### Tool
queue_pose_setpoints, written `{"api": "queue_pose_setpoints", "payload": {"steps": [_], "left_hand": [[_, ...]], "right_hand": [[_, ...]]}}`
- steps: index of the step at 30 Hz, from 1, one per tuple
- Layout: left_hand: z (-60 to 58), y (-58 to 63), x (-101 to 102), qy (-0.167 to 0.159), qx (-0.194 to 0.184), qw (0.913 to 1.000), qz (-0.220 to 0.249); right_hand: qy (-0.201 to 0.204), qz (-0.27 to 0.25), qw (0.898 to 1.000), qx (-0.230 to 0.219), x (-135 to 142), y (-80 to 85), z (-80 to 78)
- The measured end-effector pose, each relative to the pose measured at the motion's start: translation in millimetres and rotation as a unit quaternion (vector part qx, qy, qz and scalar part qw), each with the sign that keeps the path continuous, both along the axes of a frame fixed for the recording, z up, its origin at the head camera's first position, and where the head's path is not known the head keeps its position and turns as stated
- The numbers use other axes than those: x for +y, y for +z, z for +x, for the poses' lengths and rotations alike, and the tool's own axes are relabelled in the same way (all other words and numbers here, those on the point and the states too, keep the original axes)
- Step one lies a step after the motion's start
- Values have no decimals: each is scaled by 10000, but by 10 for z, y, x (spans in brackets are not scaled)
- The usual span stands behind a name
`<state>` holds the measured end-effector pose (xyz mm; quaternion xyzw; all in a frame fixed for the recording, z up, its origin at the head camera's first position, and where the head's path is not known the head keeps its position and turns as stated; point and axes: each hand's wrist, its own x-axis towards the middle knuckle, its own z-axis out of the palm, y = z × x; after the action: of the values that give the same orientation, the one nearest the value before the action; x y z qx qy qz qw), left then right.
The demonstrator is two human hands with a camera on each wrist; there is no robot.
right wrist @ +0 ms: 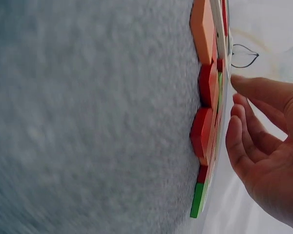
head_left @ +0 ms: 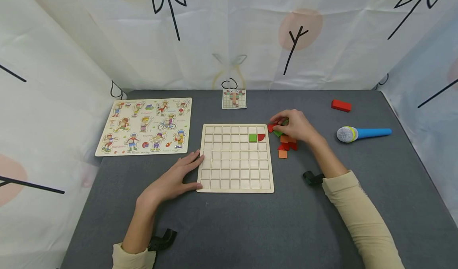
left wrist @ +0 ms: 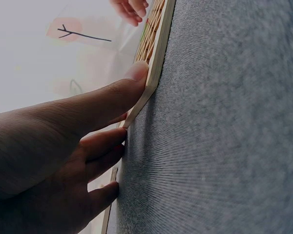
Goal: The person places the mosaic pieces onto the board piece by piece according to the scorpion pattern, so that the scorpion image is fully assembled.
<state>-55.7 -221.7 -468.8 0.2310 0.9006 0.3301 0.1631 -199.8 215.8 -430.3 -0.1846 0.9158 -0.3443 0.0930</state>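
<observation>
A square wooden grid board (head_left: pixel 234 158) lies in the middle of the table, with a green square tile (head_left: pixel 252 137) and a red rounded tile (head_left: pixel 261 137) in its upper right cells. My left hand (head_left: pixel 175 179) steadies the board's left edge, fingers extended; its thumb (left wrist: pixel 132 78) touches near the front corner. Over the loose tiles right of the board hovers my right hand (head_left: pixel 295 125), fingers bent loosely. In the right wrist view no tile shows between its thumb and fingers. Beneath it are orange tiles (right wrist: pixel 202 31), red tiles (right wrist: pixel 201 131) and green tiles (right wrist: pixel 197 200).
A small pattern card (head_left: pixel 234 99) stands behind the board. To the left lies a wooden picture puzzle (head_left: pixel 144 126) with sports figures. On the right are a blue toy microphone (head_left: pixel 372 133) and a red block (head_left: pixel 341 106). White printed cloth (head_left: pixel 250 34) hangs around the table.
</observation>
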Motion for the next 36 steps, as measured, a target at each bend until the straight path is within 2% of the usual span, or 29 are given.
{"api": "queue_pose_setpoints", "payload": {"steps": [1, 2, 3, 7, 8, 9, 11, 15, 19, 20, 24, 31, 36], "left_hand": [[2, 15, 8, 12, -42, 10000, -7], [-2, -47, -11, -8, 52, 10000, -6], [3, -39, -6, 1, 23, 10000, 21], [44, 105, 43, -18, 54, 9999, 109], [39, 73, 32, -2, 53, 9999, 119], [40, 108, 44, 41, -34, 9999, 117], [27, 42, 20, 34, 38, 9999, 95], [22, -10, -1, -9, 134, 9997, 188], [32, 23, 4, -40, 137, 9997, 172], [28, -4, -6, -58, 166, 9997, 154], [45, 139, 45, -29, 13, 9998, 198], [42, 108, 38, 6, 50, 9999, 155], [50, 171, 68, -20, 20, 9999, 122]], "right_hand": [[-34, 50, 10000, 1, 14, -1, -13], [-54, 105, 9999, 2, 27, -2, -26], [-80, 151, 9999, -22, 36, -2, -40], [-113, 292, 9995, -108, 63, -5, -90], [-102, 313, 9994, -126, 66, -5, -100], [-86, 320, 9993, -147, 67, -6, -108], [5, 307, 9994, -161, 66, -9, -121], [310, 255, 9989, -225, 44, -11, -142], [537, 305, 9977, -291, 12, -12, -158], [567, 329, 9974, -291, 6, -13, -162], [640, 458, 9967, -212, -13, -19, -170], [643, 578, 9962, -45, -45, -31, -147], [527, 458, 9975, -62, -54, -19, -109]]}}
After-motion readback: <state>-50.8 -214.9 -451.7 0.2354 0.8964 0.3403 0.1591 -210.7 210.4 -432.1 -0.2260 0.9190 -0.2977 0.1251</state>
